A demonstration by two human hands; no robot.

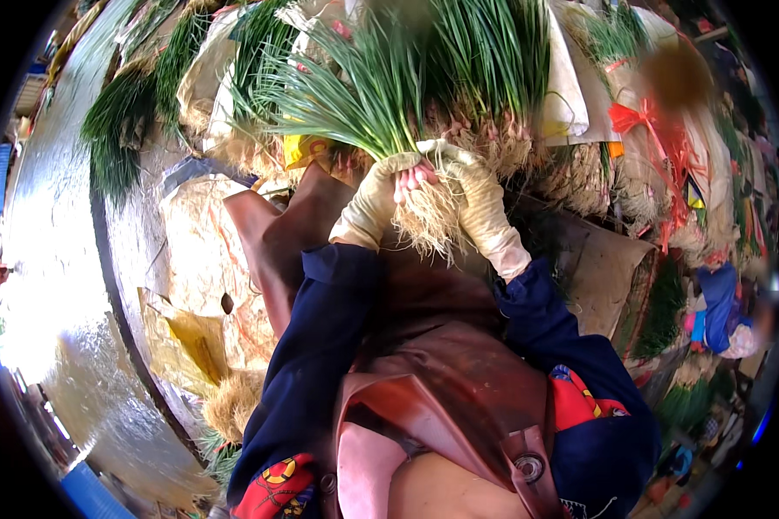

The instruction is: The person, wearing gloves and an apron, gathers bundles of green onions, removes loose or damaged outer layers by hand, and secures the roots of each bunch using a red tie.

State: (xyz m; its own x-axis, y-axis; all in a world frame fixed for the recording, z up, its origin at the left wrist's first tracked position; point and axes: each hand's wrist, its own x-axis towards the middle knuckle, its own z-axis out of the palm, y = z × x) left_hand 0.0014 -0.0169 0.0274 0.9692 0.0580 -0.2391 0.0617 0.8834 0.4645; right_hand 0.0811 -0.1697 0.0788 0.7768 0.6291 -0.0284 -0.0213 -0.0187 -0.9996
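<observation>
Both of my hands wear pale, soiled work gloves and hold one bunch of spring onions (368, 95) in front of me. Its long green leaves fan up and to the left; the pinkish bulbs and tangled, straw-coloured roots hang below my fingers. My left hand (376, 195) wraps round the bunch from the left, just above the bulbs. On the other side my right hand (476, 195) closes on it, fingers curled over the stems. Directly beyond lies a thick pile of spring onions (498, 69), bulbs and roots toward me.
A brown apron (441, 363) covers my front. More green bundles (130, 112) lie at the far left beside a wet, shiny floor (69, 259). Red plastic ties (653, 138) sit on bundles at right. A yellowish sack (186, 337) lies left of me. Another person (723, 311) is at the far right.
</observation>
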